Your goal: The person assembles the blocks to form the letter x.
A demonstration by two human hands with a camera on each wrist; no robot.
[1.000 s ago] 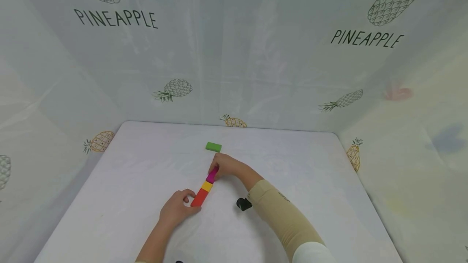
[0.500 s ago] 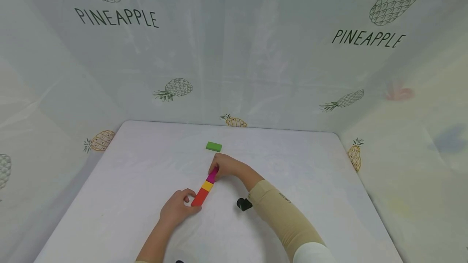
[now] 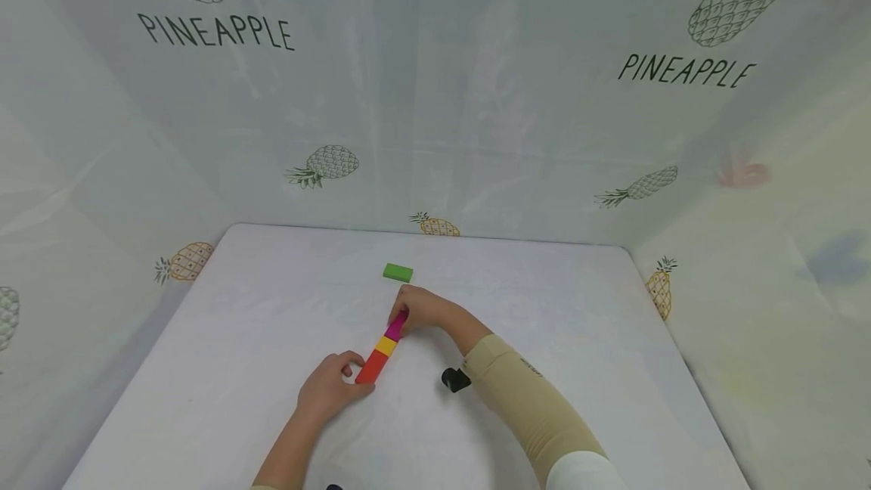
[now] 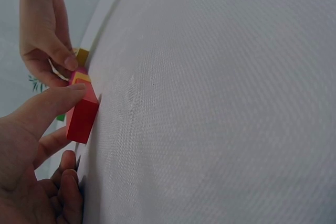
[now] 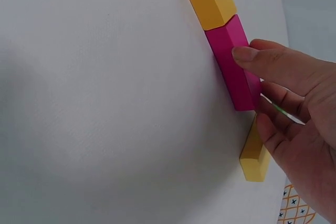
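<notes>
Row: on the white cloth-covered table (image 3: pixel 544 301), a slanting line is formed in the lower middle of the head frame by a red rectangular block (image 3: pixel 372 368), a yellow block (image 3: pixel 385 345) and a magenta oblong block (image 3: pixel 395 326), set end to end.
Left hand: the red block is pinched at its lower end between thumb and forefinger of the left hand (image 3: pixel 327 392); the other fingers are loosely bent.
Right hand: the magenta block is pinched by the right hand (image 3: pixel 420 307), with the thumb laid on its side and the fingers bent behind.
Middle piece: the yellow block is held by no finger directly; it is only enclosed between its two neighbours.
Second yellow piece: a separate yellow block (image 5: pixel 254 156) is seen at lower right of the right wrist frame, close to the fingers; whether it is touched cannot be told.
Green piece: a green flat rectangular block (image 3: pixel 398 273) is placed above the right hand, apart from the row.
Possible trouble: the row could be buckled at the yellow block if both ends are pressed unevenly; the separate yellow block could be knocked by the bent fingers if the right hand is shifted.
</notes>
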